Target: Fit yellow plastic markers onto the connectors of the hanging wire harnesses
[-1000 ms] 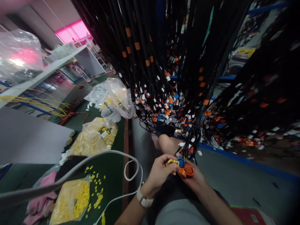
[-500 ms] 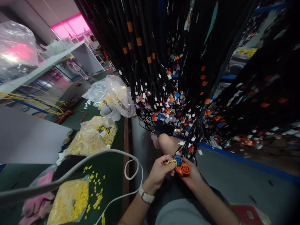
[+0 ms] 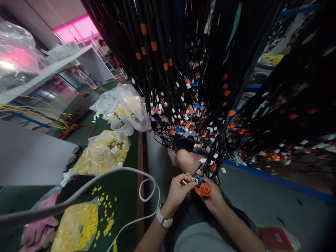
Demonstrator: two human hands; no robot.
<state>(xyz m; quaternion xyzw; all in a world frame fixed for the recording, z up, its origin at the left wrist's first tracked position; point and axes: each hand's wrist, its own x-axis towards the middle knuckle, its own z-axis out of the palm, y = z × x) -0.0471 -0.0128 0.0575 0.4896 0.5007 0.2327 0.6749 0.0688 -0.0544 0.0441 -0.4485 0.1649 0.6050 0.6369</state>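
My left hand point(image 3: 176, 193), a white watch point(image 3: 163, 219) on its wrist, pinches small yellow plastic pieces point(image 3: 194, 181). One yellow piece is against the face of a blue connector point(image 3: 199, 180); whether it is seated inside I cannot tell. My right hand point(image 3: 214, 198) is closed around the blue connector and an orange connector point(image 3: 204, 189), whose gridded face points toward me. Black wires point(image 3: 214, 171) run up from these connectors into the hanging bundle. Parts of the right fingers are hidden behind the connectors.
Thick black cable harnesses point(image 3: 168, 42) hang ahead, ending in many small connectors. On the green bench point(image 3: 126, 196) at left lie bags of yellow parts point(image 3: 78, 224), loose yellow pieces point(image 3: 109, 224), a white cup point(image 3: 123, 126) and a pink glove point(image 3: 39, 227). A grey cable point(image 3: 110, 172) loops across.
My left hand has brought the yellow piece against the blue connector, partly covering its face. The connectors have shifted slightly left in the view.
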